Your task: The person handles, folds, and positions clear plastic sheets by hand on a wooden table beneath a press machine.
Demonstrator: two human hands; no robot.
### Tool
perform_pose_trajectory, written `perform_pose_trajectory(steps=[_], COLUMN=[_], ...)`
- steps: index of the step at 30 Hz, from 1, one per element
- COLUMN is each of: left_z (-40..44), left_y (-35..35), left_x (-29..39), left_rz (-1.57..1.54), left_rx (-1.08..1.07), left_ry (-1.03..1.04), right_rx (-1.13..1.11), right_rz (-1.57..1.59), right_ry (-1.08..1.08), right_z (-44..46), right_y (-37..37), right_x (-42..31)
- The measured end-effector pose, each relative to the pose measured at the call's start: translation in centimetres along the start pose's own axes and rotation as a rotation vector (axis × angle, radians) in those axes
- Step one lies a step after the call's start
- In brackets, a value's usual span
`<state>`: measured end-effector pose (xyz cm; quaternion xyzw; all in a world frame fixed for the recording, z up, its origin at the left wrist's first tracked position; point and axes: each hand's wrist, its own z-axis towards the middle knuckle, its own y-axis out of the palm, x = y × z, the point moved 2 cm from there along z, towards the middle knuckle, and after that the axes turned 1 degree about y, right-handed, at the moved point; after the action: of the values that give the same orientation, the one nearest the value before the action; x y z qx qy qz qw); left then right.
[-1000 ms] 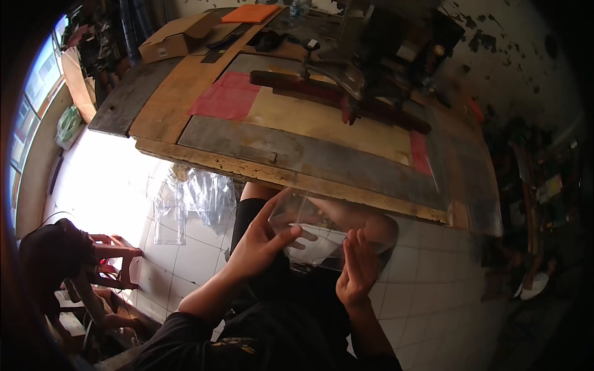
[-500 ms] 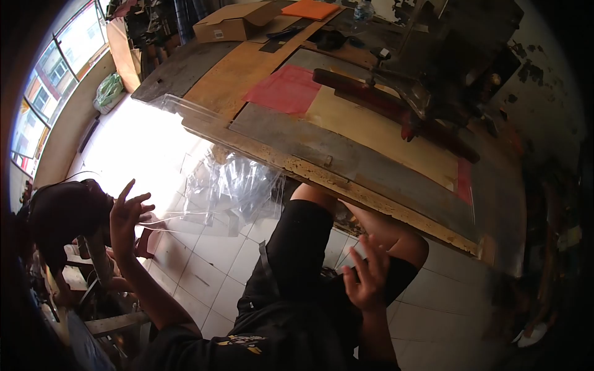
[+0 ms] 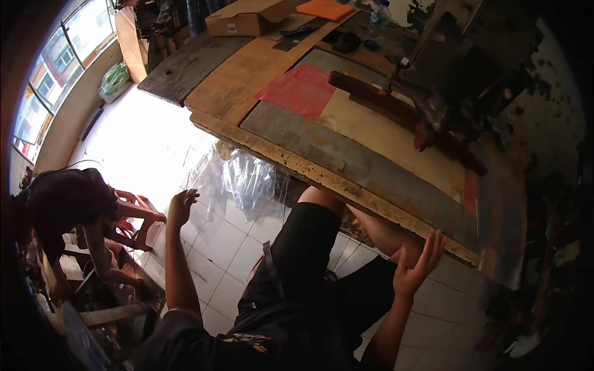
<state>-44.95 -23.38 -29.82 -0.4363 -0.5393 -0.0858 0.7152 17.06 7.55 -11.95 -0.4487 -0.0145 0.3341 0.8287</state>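
My left hand (image 3: pixel 180 208) is raised over the tiled floor, left of the table. Its fingers are loosely bent and apart, with nothing visible in them. Just right of it, crumpled clear plastic (image 3: pixel 247 178) lies below the table's front edge; where each sheet ends is hard to see. My right hand (image 3: pixel 421 264) is open at the near wooden edge of the worktable (image 3: pixel 322 171), fingertips reaching up beside it; contact is unclear. On the tabletop lie a red sheet (image 3: pixel 300 91) and a long cream sheet (image 3: pixel 377 133), beneath a dark red bar (image 3: pixel 359 85).
Another person (image 3: pixel 65 201) bends over at the left, near a red stool (image 3: pixel 141 217). A cardboard box (image 3: pixel 244 18), an orange folder-like item (image 3: pixel 325 8) and a plastic bottle (image 3: pixel 380 13) stand toward the table's back. A green bag (image 3: pixel 114 81) sits by the window wall.
The clear sheet near my left hand and over the table's left corner is gone from there. My left hand moved right, its fingers bending; my right hand moved right and up to the table edge.
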Motion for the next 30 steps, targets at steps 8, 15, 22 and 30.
perform_pose_trajectory(steps=[8, 15, 22, 30], left_z=[4.4, -7.4, -20.4, -10.9], left_y=[16.2, 28.5, 28.7, 19.9], left_x=[-3.9, -13.3, -18.4, -15.3], left_rz=[0.607, 0.504, 0.029, 0.155], left_rx=[-0.206, -0.771, -0.484, 0.069], left_ry=[0.148, -0.138, -0.580, -0.572], right_rx=[0.018, 0.025, 0.089, 0.292], right_rz=[0.003, -0.035, -0.129, -0.012], right_ry=[0.031, 0.046, 0.081, -0.018], right_z=[0.0, 0.0, -0.1, -1.3], right_y=[0.4, 0.7, 1.6, 5.9], right_x=[-0.3, -0.3, -0.3, 2.5])
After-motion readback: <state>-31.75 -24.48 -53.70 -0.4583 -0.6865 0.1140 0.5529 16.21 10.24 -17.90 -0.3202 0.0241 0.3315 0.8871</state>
